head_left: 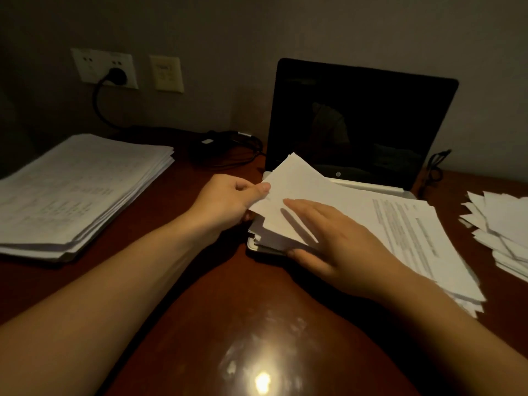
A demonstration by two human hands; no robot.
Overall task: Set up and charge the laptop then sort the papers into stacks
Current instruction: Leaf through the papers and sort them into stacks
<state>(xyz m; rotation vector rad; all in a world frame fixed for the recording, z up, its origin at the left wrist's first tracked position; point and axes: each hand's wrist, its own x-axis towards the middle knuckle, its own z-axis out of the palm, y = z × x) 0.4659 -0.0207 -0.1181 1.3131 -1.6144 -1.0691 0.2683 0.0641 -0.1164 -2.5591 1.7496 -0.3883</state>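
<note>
- Head view: our left hand (228,198) pinches the edge of a sheet (297,178); our right hand (343,238) lies flat-fingered on the unsorted pile (414,232) beneath it.
- Beyond both hands the laptop (357,118) stands open, with the plug (115,75) in the socket; setup looks done.
- A left stack (80,190) and a right stack (500,232) flank the hands; we judge the sorting partway through.

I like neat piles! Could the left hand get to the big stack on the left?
Probably yes: only bare table lies between left hand and stack, though it pinches a sheet.
</note>
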